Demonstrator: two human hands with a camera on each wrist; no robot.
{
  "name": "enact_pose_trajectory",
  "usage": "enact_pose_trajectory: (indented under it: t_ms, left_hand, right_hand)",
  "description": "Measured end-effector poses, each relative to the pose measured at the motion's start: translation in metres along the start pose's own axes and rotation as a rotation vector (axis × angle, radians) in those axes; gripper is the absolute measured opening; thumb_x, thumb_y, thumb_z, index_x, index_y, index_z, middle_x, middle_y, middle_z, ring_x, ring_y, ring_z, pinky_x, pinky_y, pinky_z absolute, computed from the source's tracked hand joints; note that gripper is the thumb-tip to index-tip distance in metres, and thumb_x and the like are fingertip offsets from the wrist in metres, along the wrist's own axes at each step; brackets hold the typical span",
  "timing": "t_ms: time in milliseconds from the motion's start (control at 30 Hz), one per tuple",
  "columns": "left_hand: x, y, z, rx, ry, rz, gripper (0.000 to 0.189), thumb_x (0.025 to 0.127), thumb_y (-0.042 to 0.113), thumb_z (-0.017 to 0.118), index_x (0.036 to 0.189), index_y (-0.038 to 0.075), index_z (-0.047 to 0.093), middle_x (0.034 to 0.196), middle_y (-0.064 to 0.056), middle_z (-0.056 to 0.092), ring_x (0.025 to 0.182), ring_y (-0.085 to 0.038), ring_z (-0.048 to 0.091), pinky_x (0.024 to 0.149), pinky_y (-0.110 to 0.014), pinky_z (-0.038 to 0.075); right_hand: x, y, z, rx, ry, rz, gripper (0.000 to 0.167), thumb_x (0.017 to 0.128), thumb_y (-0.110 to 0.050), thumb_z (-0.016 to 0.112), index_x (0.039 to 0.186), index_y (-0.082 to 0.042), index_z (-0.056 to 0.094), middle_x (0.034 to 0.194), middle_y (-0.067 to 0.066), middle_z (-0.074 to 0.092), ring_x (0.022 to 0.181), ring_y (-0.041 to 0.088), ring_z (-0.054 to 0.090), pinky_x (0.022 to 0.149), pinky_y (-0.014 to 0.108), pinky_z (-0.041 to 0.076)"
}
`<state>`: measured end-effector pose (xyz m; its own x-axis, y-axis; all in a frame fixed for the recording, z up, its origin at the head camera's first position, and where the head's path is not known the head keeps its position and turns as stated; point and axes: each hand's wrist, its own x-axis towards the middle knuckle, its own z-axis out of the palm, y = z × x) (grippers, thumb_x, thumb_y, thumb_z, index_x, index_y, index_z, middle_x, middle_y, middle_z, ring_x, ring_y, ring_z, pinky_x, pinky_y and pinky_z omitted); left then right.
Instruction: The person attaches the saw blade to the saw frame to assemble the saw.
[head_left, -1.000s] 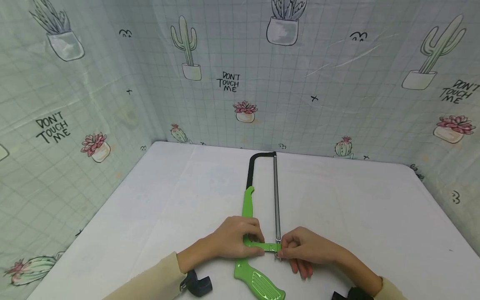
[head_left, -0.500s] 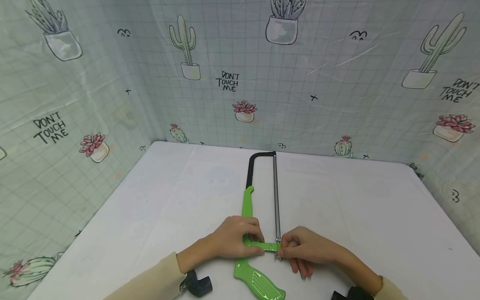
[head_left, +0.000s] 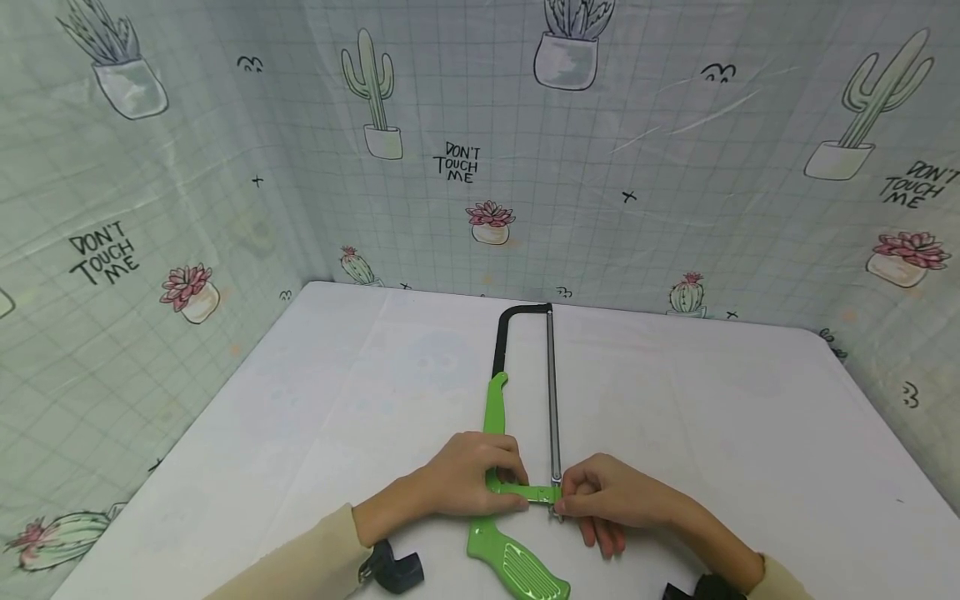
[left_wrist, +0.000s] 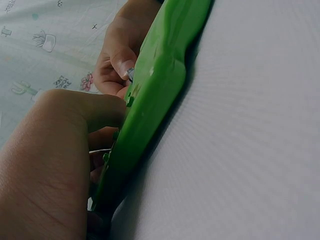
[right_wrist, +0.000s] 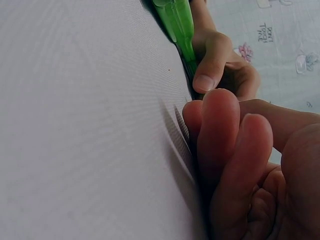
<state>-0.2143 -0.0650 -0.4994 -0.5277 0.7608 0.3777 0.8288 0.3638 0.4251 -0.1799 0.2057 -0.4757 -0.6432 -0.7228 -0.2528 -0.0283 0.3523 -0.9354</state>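
A hacksaw [head_left: 495,408] with a green handle and black front frame lies flat on the white table, its grey blade [head_left: 553,392] running along the right side. My left hand [head_left: 472,475] grips the green frame where the crossbar leaves the handle, thumb along the near side of the bar. At the bar's right end, my right hand [head_left: 611,492] pinches the small metal wing nut [head_left: 556,513] between thumb and index finger; the other fingers curl below. In the left wrist view the green handle [left_wrist: 150,95] shows edge-on beside the left hand. The right wrist view hides the wing nut behind fingers.
The white table [head_left: 712,417] spreads around the saw. A cactus-printed cloth [head_left: 600,167] hangs behind it and along both sides. Dark wrist-camera mounts [head_left: 397,571] sit by both wrists near the front edge.
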Motion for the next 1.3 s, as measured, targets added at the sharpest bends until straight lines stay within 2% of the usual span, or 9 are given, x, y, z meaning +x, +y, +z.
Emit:
enact_pose_trajectory:
  t_ms: [267, 500, 700, 933, 1167, 1300]
  left_hand:
    - [-0.0009, -0.0011, 0.0013, 0.001, 0.003, 0.015, 0.016, 0.081, 0.038, 0.084, 0.091, 0.028, 0.078, 0.085, 0.018, 0.064, 0.077, 0.012, 0.054, 0.07, -0.003, 0.039]
    - [-0.0004, 0.0006, -0.0008, 0.002, -0.003, 0.014, 0.016, 0.08, 0.037, 0.085, 0.091, 0.027, 0.078, 0.086, 0.017, 0.064, 0.077, 0.01, 0.054, 0.069, -0.002, 0.038]
    - [-0.0004, 0.0013, -0.0009, 0.003, -0.008, 0.013, 0.016, 0.08, 0.037, 0.085, 0.091, 0.027, 0.077, 0.085, 0.017, 0.064, 0.076, 0.011, 0.053, 0.069, -0.002, 0.038]
    - [-0.0003, -0.0001, -0.0008, 0.009, -0.011, 0.015, 0.017, 0.081, 0.037, 0.085, 0.092, 0.027, 0.078, 0.086, 0.017, 0.064, 0.077, 0.01, 0.053, 0.069, -0.003, 0.037]
    - [0.0015, 0.0013, -0.0041, 0.007, -0.024, 0.015, 0.017, 0.082, 0.037, 0.084, 0.094, 0.026, 0.078, 0.087, 0.016, 0.065, 0.077, 0.008, 0.055, 0.07, -0.003, 0.038]
    - [0.0026, 0.0015, -0.006, 0.004, -0.023, 0.016, 0.017, 0.082, 0.036, 0.084, 0.094, 0.026, 0.078, 0.087, 0.015, 0.066, 0.077, 0.008, 0.055, 0.07, -0.003, 0.039]
  right_hand:
    - [0.0003, 0.0001, 0.0007, -0.007, -0.001, 0.003, 0.022, 0.1, -0.019, 0.063, 0.09, 0.0, 0.064, 0.065, 0.035, 0.063, 0.041, 0.006, 0.059, 0.039, 0.02, 0.045]
    - [0.0013, 0.0025, -0.0002, -0.011, 0.0, 0.012, 0.021, 0.1, -0.02, 0.063, 0.089, -0.002, 0.064, 0.06, 0.015, 0.068, 0.041, 0.005, 0.06, 0.038, 0.02, 0.045]
    - [0.0019, 0.0038, 0.0002, -0.016, 0.001, 0.026, 0.02, 0.1, -0.021, 0.063, 0.089, -0.004, 0.064, 0.059, 0.005, 0.068, 0.041, 0.005, 0.059, 0.039, 0.019, 0.045]
    - [0.0021, 0.002, -0.0001, -0.031, 0.003, 0.022, 0.021, 0.1, -0.021, 0.063, 0.09, -0.003, 0.065, 0.061, 0.015, 0.068, 0.041, 0.006, 0.059, 0.038, 0.021, 0.046]
    - [0.0022, 0.0006, -0.0021, -0.045, 0.001, 0.025, 0.021, 0.101, -0.022, 0.063, 0.091, -0.004, 0.066, 0.06, 0.002, 0.068, 0.041, 0.005, 0.059, 0.039, 0.021, 0.047]
    - [0.0028, -0.001, -0.0033, -0.059, 0.003, 0.02, 0.021, 0.101, -0.022, 0.063, 0.091, -0.004, 0.065, 0.061, 0.011, 0.069, 0.041, 0.007, 0.059, 0.038, 0.023, 0.047]
